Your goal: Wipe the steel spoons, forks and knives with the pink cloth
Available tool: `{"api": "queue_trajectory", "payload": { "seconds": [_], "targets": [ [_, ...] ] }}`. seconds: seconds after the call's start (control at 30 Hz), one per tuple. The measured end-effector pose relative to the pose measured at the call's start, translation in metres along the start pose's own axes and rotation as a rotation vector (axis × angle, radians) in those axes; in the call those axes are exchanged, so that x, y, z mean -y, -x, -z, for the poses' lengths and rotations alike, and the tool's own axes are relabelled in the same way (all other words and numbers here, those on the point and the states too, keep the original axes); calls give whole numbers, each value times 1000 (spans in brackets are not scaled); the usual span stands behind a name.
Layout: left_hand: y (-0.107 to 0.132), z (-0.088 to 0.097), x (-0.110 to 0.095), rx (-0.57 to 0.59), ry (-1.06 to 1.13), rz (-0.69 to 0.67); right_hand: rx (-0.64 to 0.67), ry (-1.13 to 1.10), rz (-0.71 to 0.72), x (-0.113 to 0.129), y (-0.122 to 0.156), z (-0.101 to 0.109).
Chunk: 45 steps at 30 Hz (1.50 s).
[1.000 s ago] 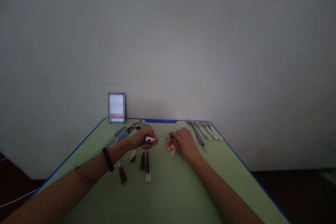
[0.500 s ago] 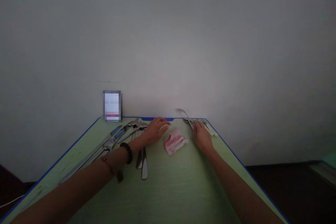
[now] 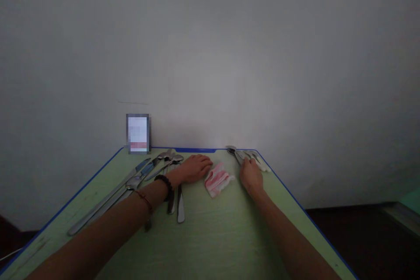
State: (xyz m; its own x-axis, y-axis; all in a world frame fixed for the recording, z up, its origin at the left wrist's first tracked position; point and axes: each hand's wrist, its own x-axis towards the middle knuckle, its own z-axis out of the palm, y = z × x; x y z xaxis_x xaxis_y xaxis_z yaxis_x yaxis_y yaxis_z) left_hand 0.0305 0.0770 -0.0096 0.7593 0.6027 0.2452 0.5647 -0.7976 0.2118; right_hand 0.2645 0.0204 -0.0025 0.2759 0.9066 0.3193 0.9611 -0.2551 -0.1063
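My right hand [image 3: 251, 177] is closed on the handle of a metal spoon [image 3: 231, 148]. The spoon's bowl points to the far edge and lies over other cutlery there; how many pieces are under it I cannot tell. Pale-handled cutlery [image 3: 259, 162] lies just right of that hand. My left hand [image 3: 197, 169] rests low over the table, fingers stretched out and holding nothing, its tips beside a crumpled pink-and-white striped cloth [image 3: 217, 180]. Several metal spoons [image 3: 177, 158] and other pieces lie left of and partly beneath my left forearm.
The green table [image 3: 210, 236] has a blue rim and its far edge meets a grey wall. A blurred upright screen [image 3: 138, 133] stands at the far left corner. Long-handled knives [image 3: 108, 199] lie along the left side.
My right hand has lowered the spoon from a raised tilt onto the cutlery by the far edge, its fingers now more curled. My left hand has dropped a little and flattened near the cloth.
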Motion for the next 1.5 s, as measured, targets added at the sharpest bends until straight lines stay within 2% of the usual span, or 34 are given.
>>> {"api": "queue_trajectory", "payload": {
  "seconds": [0.17,0.37,0.6,1.1,1.17,1.27,1.33,1.5],
  "targets": [
    [3,-5,0,10,-95,19,75,17,-26,6,7,11],
    [4,-4,-1,13,-78,27,87,39,-50,4,6,13],
    [3,-4,-2,15,-60,34,64,103,6,3,3,17],
    [4,-6,-3,-6,-69,57,152,100,16,7,-1,23],
    [4,-6,-3,-6,-74,59,137,129,30,7,-1,23],
    [4,-5,-5,-1,-100,61,33,156,84,11,2,23],
    [2,-2,-8,15,-128,55,-24,122,147,19,7,23],
    [5,20,-13,153,-156,64,-6,-148,225,46,25,15]
  ]
}}
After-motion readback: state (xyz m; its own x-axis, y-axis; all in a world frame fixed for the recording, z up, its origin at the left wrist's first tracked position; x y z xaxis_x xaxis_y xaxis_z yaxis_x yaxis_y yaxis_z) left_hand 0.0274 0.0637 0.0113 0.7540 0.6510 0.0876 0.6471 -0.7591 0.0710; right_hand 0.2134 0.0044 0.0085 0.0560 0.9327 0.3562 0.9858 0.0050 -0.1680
